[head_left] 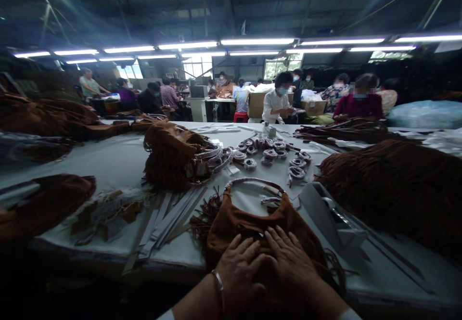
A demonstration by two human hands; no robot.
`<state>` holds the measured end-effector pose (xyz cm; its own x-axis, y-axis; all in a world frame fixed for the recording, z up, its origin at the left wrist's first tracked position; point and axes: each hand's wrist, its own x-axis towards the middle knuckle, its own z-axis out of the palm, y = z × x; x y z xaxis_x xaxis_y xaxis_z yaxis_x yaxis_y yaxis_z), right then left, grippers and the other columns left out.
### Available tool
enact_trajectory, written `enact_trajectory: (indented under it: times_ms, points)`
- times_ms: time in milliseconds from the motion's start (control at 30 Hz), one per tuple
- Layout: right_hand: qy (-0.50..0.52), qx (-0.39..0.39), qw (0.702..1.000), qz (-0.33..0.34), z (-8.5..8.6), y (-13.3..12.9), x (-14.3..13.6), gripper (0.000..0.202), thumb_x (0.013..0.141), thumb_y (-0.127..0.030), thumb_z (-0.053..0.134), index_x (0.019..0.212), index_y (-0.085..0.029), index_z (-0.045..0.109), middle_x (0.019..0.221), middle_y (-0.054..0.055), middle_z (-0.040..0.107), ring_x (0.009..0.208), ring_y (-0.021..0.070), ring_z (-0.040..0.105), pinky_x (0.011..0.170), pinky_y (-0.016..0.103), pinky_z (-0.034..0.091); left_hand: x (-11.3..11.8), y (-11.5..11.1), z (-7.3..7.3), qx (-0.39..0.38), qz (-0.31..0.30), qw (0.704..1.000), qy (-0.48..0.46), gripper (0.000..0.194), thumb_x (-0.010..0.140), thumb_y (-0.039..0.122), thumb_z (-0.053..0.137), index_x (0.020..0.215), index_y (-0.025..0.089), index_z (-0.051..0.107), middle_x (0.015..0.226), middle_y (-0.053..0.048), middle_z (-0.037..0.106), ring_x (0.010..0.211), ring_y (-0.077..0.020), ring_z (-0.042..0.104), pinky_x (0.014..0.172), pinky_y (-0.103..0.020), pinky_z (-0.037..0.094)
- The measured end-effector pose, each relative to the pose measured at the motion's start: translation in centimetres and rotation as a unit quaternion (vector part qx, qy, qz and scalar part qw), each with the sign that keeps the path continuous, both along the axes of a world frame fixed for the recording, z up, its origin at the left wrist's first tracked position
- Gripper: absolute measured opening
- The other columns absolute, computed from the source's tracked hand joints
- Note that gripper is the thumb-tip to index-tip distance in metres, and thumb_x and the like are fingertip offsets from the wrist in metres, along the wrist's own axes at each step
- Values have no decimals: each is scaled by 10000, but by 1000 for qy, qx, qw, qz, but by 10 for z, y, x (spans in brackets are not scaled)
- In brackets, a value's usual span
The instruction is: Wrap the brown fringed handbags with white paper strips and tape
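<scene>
A brown suede bag (pixel 231 221) with fringe lies at the table's front edge, its wrapped handle arching away from me. My left hand (pixel 241 267), with a bracelet at the wrist, rests flat on the bag's front, fingers spread. Beside it my right hand (pixel 288 257) also lies flat on the bag, fingers apart, the two hands touching near the thumbs. Neither hand grips anything. The lower part of the bag is dark and partly hidden by my hands.
Grey strips (pixel 173 219) and tags (pixel 115 214) lie left. A grey dispenser (pixel 335 219) stands right, by a dark fringed pile (pixel 390 190). Wrapped coils (pixel 270 154) and another brown bag (pixel 169 151) are behind. Several people sit or stand across the table.
</scene>
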<state>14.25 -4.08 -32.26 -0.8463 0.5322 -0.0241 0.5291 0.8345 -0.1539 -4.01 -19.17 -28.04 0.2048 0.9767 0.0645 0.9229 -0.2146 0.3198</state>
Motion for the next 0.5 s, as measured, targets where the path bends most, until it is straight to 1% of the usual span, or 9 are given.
enact_trajectory:
  times_ms: [67, 167, 233, 300, 333, 367, 433, 500]
  points:
    - [-9, -23, 1000, -12, -3, 1, -1, 644, 1008, -557, 371, 1556, -219, 346, 1627, 51, 311, 1531, 328, 232, 1229, 583, 197, -8, -5, 2, -2, 27, 1000, 2, 637, 950, 625, 524, 1521, 368, 408, 1614, -32, 376, 1507, -296, 293, 1256, -544, 123]
    - [1, -35, 999, -19, 2, -1, -1, 640, 1011, -560, 355, 1556, -224, 345, 1630, 43, 300, 1537, 317, 215, 1243, 573, 167, -14, -7, 6, -5, 95, 995, 10, 650, 951, 581, 550, 1518, 285, 437, 1577, -85, 433, 1495, -322, 313, 1246, -580, 128]
    - [15, -37, 999, -25, 6, -3, -1, 629, 1013, -547, 358, 1550, -218, 362, 1624, 53, 316, 1534, 320, 225, 1242, 579, 167, -12, 1, 13, 10, 120, 993, 20, 604, 960, 553, 547, 1478, 245, 495, 1559, -112, 455, 1488, -340, 319, 1232, -616, 133]
    - [32, -37, 999, -24, 8, -4, -2, 623, 1011, -541, 374, 1539, -212, 390, 1612, 67, 346, 1527, 333, 239, 1234, 597, 179, -6, 21, 24, 38, 103, 994, 25, 519, 973, 520, 538, 1424, 264, 550, 1544, -104, 477, 1479, -336, 334, 1220, -620, 164]
    - [41, -37, 998, -21, 8, -4, -2, 618, 1010, -537, 382, 1535, -211, 402, 1606, 71, 360, 1524, 340, 246, 1230, 606, 188, -2, 34, 30, 47, 87, 995, 25, 474, 975, 500, 539, 1389, 273, 577, 1520, -97, 508, 1467, -326, 356, 1215, -599, 198]
    - [49, -36, 998, -17, 9, -4, -2, 615, 1009, -536, 388, 1531, -211, 413, 1601, 74, 373, 1520, 347, 254, 1225, 613, 201, 1, 51, 35, 38, 75, 996, 28, 427, 973, 474, 543, 1346, 277, 607, 1483, -92, 548, 1445, -314, 390, 1205, -567, 241]
    - [57, -37, 998, -12, 10, -4, -1, 614, 1006, -534, 398, 1526, -209, 425, 1589, 83, 392, 1507, 361, 281, 1215, 622, 230, 5, 87, 43, -21, 77, 996, 47, 336, 961, 410, 550, 1229, 250, 674, 1356, -106, 641, 1352, -302, 501, 1150, -505, 350]
    - [66, -31, 997, -12, 10, -4, 0, 604, 1009, -523, 401, 1524, -210, 432, 1583, 90, 401, 1496, 361, 309, 1212, 619, 249, 7, 122, 45, -95, 100, 988, 72, 289, 934, 357, 561, 1106, 192, 724, 1209, -151, 699, 1208, -316, 612, 1044, -467, 458]
